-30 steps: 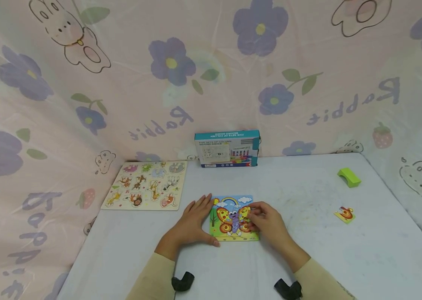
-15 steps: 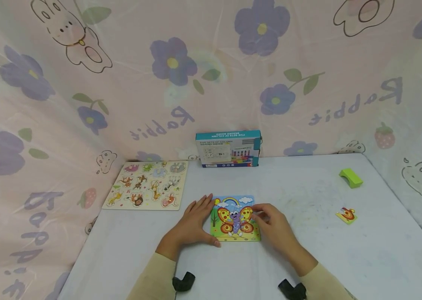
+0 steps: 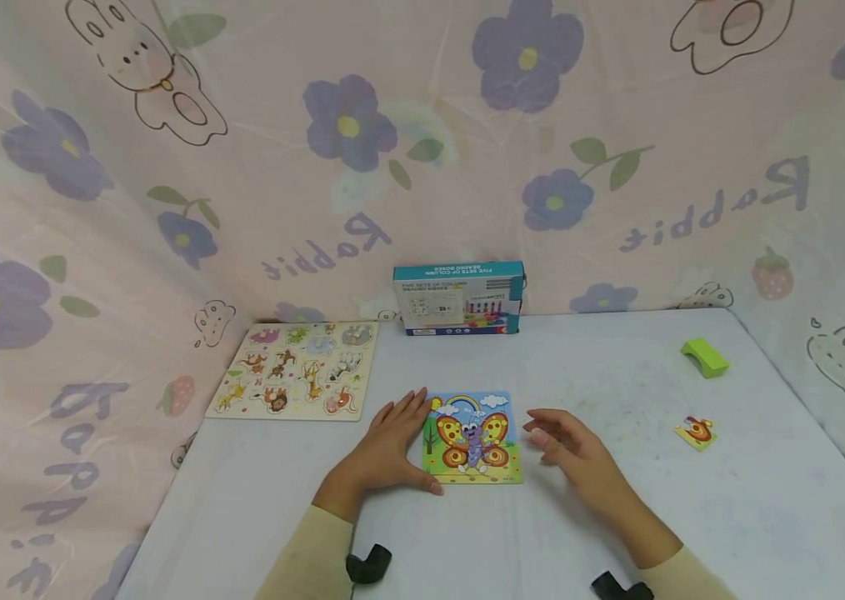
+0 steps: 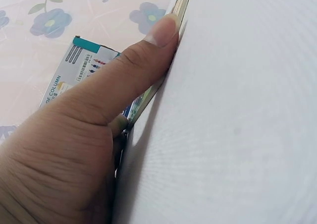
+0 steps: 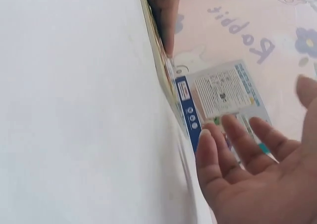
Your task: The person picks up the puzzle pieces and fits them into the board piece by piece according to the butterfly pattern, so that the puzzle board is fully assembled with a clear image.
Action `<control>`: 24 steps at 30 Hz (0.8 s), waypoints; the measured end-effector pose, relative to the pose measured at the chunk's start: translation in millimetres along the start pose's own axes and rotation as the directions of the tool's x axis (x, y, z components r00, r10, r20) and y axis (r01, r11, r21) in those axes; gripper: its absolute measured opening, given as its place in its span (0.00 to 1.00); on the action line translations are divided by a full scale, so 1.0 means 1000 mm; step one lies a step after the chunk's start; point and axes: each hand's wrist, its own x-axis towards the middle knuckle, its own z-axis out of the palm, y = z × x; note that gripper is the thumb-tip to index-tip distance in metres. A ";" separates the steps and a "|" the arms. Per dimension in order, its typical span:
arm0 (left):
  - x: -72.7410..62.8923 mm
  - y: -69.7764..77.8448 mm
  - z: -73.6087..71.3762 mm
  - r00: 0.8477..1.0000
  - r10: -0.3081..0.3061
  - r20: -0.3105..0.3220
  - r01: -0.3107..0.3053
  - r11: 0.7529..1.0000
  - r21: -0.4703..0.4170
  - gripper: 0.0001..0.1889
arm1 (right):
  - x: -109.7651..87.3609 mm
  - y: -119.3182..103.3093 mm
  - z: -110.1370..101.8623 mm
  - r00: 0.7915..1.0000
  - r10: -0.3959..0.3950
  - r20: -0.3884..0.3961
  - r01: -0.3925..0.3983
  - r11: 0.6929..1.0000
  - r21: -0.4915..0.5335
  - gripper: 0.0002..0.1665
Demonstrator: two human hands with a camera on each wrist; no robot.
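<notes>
A square butterfly puzzle (image 3: 472, 475) lies flat on the white table in the head view, with a rainbow, clouds and a purple-bodied butterfly on it. Against its left edge rests my left hand (image 3: 385, 446), fingers straight and thumb stretched along the near edge. The left wrist view has that thumb (image 4: 133, 60) touching the board's rim. Just right of the puzzle, apart from it, hovers my right hand (image 3: 580, 458); its fingers are loosely bent around nothing. In the right wrist view those fingers (image 5: 245, 144) are spread and hold nothing.
A wooden animal board (image 3: 242, 400) lies at the back left. A teal and grey box (image 3: 458, 300) stands at the back against the patterned cloth (image 3: 460, 200). At the right are a green arch block (image 3: 705, 357) and a small orange-and-yellow puzzle piece (image 3: 696, 433).
My right hand has come off the puzzle's right side and drawn away to the right, uncovering the right wing. The left hand stays in place at the left edge.
</notes>
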 end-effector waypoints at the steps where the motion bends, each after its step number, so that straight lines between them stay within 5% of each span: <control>1: 0.000 0.000 0.000 1.000 -0.001 0.000 0.001 1.000 -0.002 0.76 | -0.002 0.001 -0.005 1.000 -0.001 0.009 0.001 1.000 0.029 0.23; 13: 0.000 0.001 0.001 1.000 -0.001 -0.005 0.001 1.000 -0.008 0.76 | -0.019 0.002 -0.063 0.987 -0.124 0.106 0.083 0.940 0.331 0.40; 19: 0.001 0.000 0.001 1.000 0.010 -0.010 -0.010 1.000 -0.010 0.76 | -0.023 0.009 -0.091 0.985 -0.166 0.053 0.137 0.925 0.353 0.42; 24: 0.001 -0.002 0.001 1.000 0.011 -0.005 -0.011 1.000 0.001 0.76 | -0.028 0.015 -0.114 0.972 -0.234 -0.012 0.216 0.876 0.431 0.43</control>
